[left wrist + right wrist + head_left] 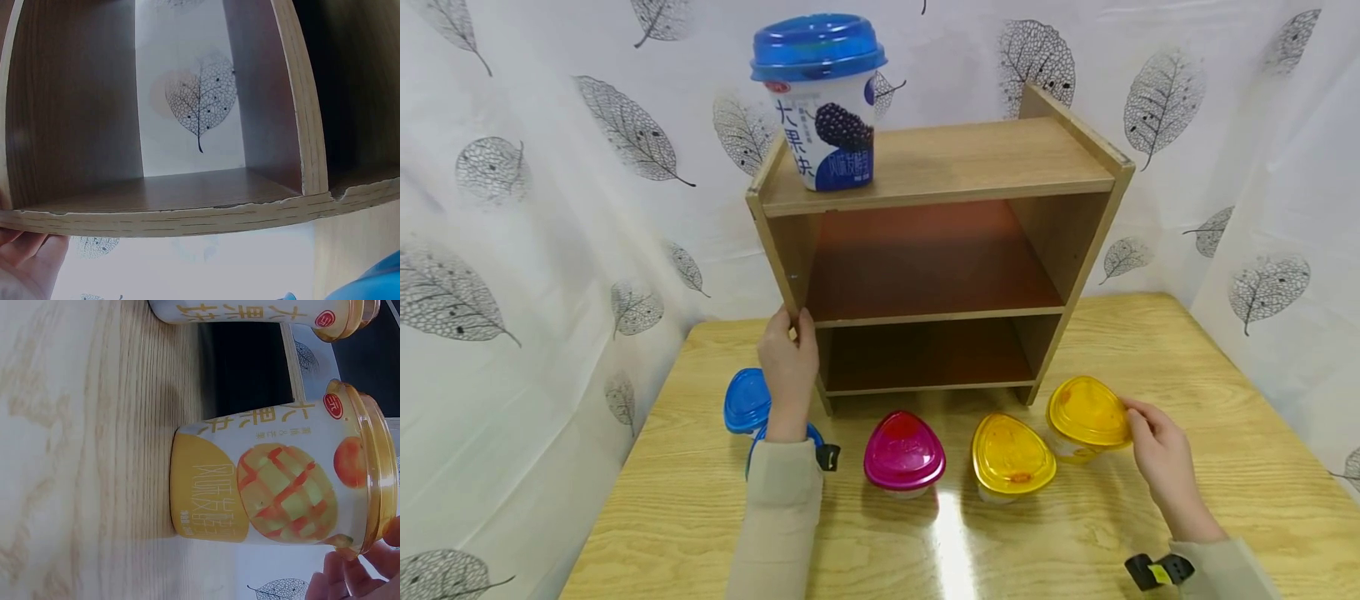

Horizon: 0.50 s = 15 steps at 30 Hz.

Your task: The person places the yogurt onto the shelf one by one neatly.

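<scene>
My left hand [790, 367] grips the front edge of the left side panel of a small wooden shelf [936, 200]. In the left wrist view, its fingers [28, 247] lie against the panel's outer side. On the right, my right hand [1168, 467] pinches the lid rim of a yellow-lidded yogurt cup [1086, 412] with mango printed on it. That cup stands upright on the table by the shelf's right foot. A second yellow-lidded yogurt cup [1011, 454] is just left of it. A blue-lidded yogurt cup [838, 125] with a blackberry picture stands on the shelf's top board, at the left.
A magenta-lidded cup [904, 450] stands before the shelf. Two blue-lidded cups are at the left: one blue cup [747, 400] beside my left hand, the other mostly hidden under my wrist. A leaf-patterned white curtain [572, 208] surrounds the wooden table [655, 500].
</scene>
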Motion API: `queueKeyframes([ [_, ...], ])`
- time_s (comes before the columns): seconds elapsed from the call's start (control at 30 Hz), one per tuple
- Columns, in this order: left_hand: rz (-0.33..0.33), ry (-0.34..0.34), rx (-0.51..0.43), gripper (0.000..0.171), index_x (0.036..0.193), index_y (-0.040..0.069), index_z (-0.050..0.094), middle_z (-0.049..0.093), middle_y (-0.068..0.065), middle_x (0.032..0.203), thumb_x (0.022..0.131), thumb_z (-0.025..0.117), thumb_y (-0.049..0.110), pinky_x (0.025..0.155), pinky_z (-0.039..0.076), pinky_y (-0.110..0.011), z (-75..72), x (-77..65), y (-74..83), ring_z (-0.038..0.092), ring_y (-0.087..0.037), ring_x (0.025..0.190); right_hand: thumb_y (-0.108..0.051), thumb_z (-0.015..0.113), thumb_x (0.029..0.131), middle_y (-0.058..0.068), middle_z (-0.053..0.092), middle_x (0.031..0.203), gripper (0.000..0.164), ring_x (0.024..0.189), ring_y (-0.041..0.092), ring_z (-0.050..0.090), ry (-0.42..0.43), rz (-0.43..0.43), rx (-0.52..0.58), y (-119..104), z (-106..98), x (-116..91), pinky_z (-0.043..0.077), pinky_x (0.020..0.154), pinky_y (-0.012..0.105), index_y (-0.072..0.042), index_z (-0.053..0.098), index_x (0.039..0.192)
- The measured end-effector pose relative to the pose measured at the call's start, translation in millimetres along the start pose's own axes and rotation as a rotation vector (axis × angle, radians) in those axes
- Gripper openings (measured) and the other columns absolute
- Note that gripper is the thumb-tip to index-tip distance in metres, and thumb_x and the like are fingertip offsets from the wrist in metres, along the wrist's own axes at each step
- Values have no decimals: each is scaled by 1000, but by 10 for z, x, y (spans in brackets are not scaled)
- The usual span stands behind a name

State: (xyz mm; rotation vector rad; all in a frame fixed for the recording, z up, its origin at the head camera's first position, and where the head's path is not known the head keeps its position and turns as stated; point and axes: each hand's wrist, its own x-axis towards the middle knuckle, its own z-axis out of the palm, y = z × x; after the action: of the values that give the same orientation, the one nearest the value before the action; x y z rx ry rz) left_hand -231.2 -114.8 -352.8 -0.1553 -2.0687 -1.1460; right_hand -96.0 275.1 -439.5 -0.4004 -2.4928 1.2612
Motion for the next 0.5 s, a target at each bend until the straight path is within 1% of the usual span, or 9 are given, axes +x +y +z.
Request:
queueKeyframes([
  [0.07, -4, 0, 1, 21, 79, -4, 59, 63, -18, 86, 89, 51, 13, 60, 51, -37, 1, -1, -1, 60, -26, 72, -27, 28, 96, 28, 44, 121, 47, 90, -5, 41, -8, 7, 4, 17, 4, 13, 35, 65, 7, 7, 41, 126],
  [0.1, -5, 0, 2, 21, 79, -4, 59, 63, -18, 86, 89, 51, 13, 59, 51, -37, 1, -4, 0, 60, -26, 71, -28, 28, 96, 27, 43, 122, 48, 93, 0, 43, -11, 16, 18, 31, 11, 18, 35, 65, 8, 7, 39, 128],
  [0.13, -6, 0, 1, 21, 80, -4, 59, 63, -18, 87, 89, 51, 13, 60, 51, -37, 2, -3, 0, 60, -26, 72, -28, 28, 96, 27, 42, 123, 49, 93, 2, 43, -13, 26, 26, 54, 17, 23, 35, 65, 8, 7, 36, 129],
  [0.2, -4, 0, 0, 21, 79, -4, 59, 63, -18, 87, 89, 51, 13, 60, 51, -37, 1, -4, 2, 60, -26, 72, -30, 31, 95, 23, 42, 122, 50, 94, 10, 43, 4, 53, 71, 132, 46, 29, 36, 65, 11, 5, 32, 131],
  [0.27, -1, 2, -3, 21, 79, -5, 59, 63, -19, 86, 89, 51, 13, 60, 51, -38, 2, -3, 2, 60, -27, 71, -32, 34, 94, 20, 41, 120, 51, 94, 14, 42, 23, 70, 106, 247, 80, 46, 36, 67, 17, 4, 32, 131],
  [0.3, 1, 4, -5, 22, 78, -5, 58, 63, -19, 86, 89, 51, 12, 60, 51, -38, -1, -2, 4, 60, -27, 71, -33, 36, 94, 15, 42, 119, 51, 94, 14, 42, 31, 79, 105, 325, 100, 58, 37, 66, 19, 2, 33, 130],
  [0.4, 7, 6, -9, 22, 78, -5, 58, 63, -19, 86, 89, 51, 13, 60, 51, -39, 1, -4, 2, 59, -28, 69, -40, 41, 91, 3, 46, 112, 49, 89, 6, 43, 61, 89, 71, 561, 152, 87, 40, 64, 23, -5, 41, 126],
  [0.47, 8, 5, -11, 22, 79, -5, 58, 62, -19, 86, 89, 51, 13, 60, 51, -39, 3, -4, -1, 59, -27, 69, -41, 42, 90, 3, 47, 112, 49, 89, 6, 44, 59, 85, 51, 669, 168, 108, 41, 63, 25, -6, 45, 124],
  [0.5, 9, 4, -13, 22, 79, -5, 58, 62, -19, 86, 89, 50, 13, 61, 51, -39, 3, -4, 0, 59, -28, 69, -42, 43, 89, 2, 48, 111, 48, 88, 4, 45, 63, 93, 47, 708, 175, 115, 40, 61, 23, -7, 47, 123],
])
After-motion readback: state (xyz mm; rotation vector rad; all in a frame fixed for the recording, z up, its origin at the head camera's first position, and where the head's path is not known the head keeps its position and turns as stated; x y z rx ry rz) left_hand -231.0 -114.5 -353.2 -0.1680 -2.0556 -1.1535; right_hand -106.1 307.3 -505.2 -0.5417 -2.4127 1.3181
